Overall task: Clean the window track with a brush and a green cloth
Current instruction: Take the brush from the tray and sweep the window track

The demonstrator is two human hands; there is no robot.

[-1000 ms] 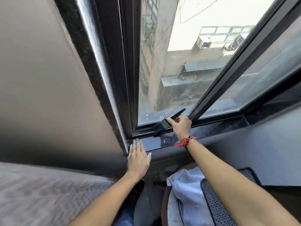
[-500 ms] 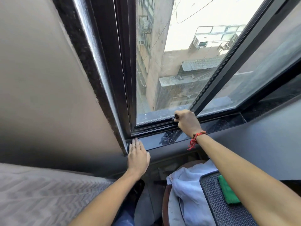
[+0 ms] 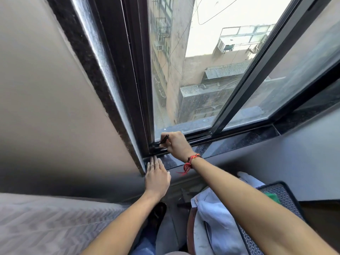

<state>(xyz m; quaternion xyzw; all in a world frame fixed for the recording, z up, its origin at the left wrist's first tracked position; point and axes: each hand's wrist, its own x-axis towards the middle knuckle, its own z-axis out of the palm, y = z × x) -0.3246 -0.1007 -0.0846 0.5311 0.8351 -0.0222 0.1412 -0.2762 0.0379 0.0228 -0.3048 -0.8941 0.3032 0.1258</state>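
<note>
My right hand (image 3: 177, 144) grips a black brush (image 3: 159, 142); its handle sticks up above my fingers and its bristles press into the left corner of the dark window track (image 3: 197, 138). My left hand (image 3: 157, 176) lies flat, fingers together, on the polished dark sill (image 3: 239, 142) just below that corner, holding nothing. A corner of the green cloth (image 3: 272, 196) shows on the patterned mat at the right, mostly hidden by my right forearm.
A white cloth (image 3: 217, 216) is draped over a round seat under my right arm, beside the dark patterned mat (image 3: 283, 192). The sliding pane's black frame (image 3: 244, 85) slants up to the right. A grey wall fills the left; light fabric lies at the bottom left.
My right hand has carried the brush leftward along the track into the left corner. My left hand has stayed flat on the sill. The view has shifted slightly.
</note>
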